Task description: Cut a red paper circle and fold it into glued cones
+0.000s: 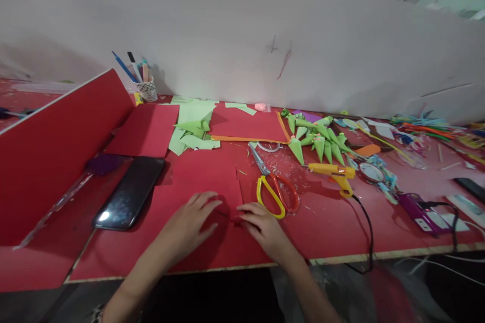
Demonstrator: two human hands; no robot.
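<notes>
Red paper (204,176) lies on the red table in front of me. My left hand (191,222) is over its lower part, fingers apart, with nothing in them. To the right, my right hand (263,227) reaches in at the paper's edge, its fingertips at a small dark red piece (237,220); whether they pinch it is too blurred to tell. Scissors (275,186) with one yellow and one red handle lie just beyond my right hand, blades pointing away. A yellow glue gun (333,171) rests further right.
A black phone (131,194) and an upright red board (64,151) are at left. Green paper cones (320,141), a tape roll (371,172) and a purple power strip (422,214) lie right. A pen cup (147,89) stands by the wall; a black cord hangs over the front edge.
</notes>
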